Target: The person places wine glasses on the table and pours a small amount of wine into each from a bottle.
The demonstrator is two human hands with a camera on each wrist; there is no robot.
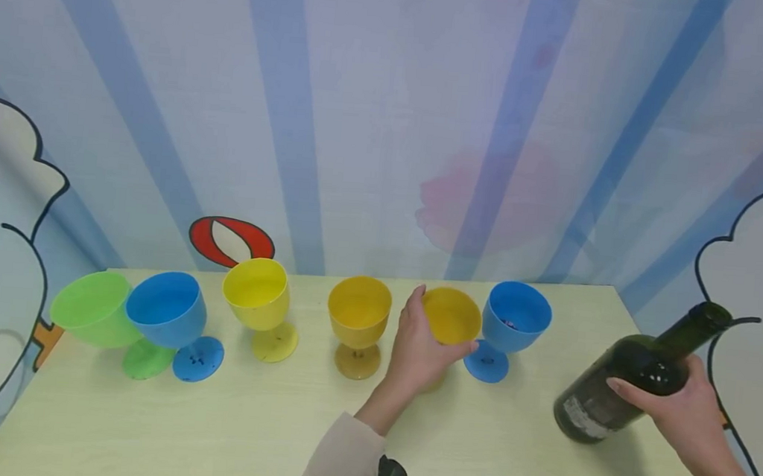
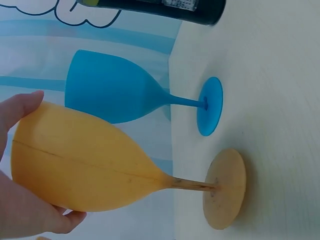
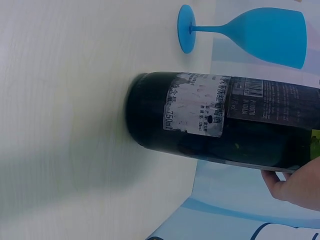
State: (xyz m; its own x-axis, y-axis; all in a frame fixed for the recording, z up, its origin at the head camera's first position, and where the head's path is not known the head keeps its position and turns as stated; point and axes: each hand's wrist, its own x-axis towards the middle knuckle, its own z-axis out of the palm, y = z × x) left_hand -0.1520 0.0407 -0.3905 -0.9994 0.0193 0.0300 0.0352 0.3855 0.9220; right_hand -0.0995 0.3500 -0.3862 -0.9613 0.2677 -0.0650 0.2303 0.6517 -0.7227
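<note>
My left hand (image 1: 421, 346) grips the bowl of an orange-yellow goblet (image 1: 451, 314), thumb on one side and fingers on the other. In the left wrist view that goblet (image 2: 90, 160) has its round foot at the tabletop. Just to its right in the head view stands a blue goblet (image 1: 516, 316) with small dark specks inside. Out at the right, my right hand (image 1: 687, 411) holds a dark green wine bottle (image 1: 619, 384) round its upper body. The bottle's base is close to the tabletop, and its label (image 3: 197, 105) faces the right wrist camera.
Left of my left hand, a second orange-yellow goblet (image 1: 358, 312), a yellow goblet (image 1: 257, 294), another blue goblet (image 1: 167, 309) and a green goblet (image 1: 95, 309) stand in a row along the back of the pale table (image 1: 205, 433). A printed curtain (image 1: 377, 118) hangs behind.
</note>
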